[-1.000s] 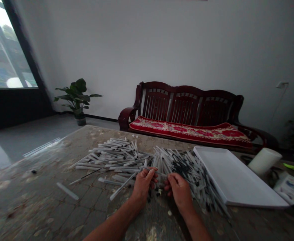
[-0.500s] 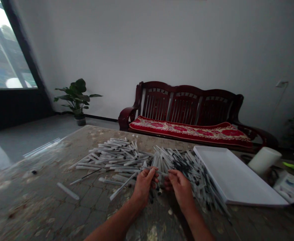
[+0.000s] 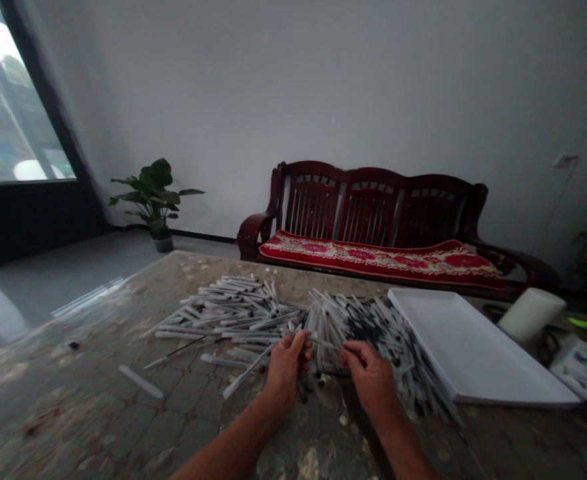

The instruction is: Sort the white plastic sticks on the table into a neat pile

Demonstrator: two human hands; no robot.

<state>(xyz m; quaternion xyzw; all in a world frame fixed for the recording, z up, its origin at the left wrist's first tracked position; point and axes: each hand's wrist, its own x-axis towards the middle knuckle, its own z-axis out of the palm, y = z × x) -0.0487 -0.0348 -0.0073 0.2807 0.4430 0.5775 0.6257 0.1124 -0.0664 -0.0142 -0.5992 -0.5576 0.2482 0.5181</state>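
My left hand (image 3: 284,369) is closed, pinching a white pen barrel (image 3: 318,342) that points right toward the other hand. My right hand (image 3: 371,373) is curled with its fingertips pinched at the edge of the right pile; what it holds is too small to make out. Both hands sit between two heaps on the stone table (image 3: 73,400): a left pile of white pen barrels (image 3: 233,313) and a right pile of white pens with black parts (image 3: 373,333). A few small black and white bits (image 3: 318,381) lie under my hands.
A white shallow tray (image 3: 468,353) lies to the right of the piles, with a white roll (image 3: 531,315) and a small box (image 3: 581,367) beyond it. A loose barrel (image 3: 141,381) and a thin black refill (image 3: 183,348) lie at left. A wooden bench (image 3: 373,227) and potted plant (image 3: 153,197) stand behind.
My right hand has drifted slightly right and away from the left hand. The left hand keeps the barrel in much the same spot. The view shifted a little.
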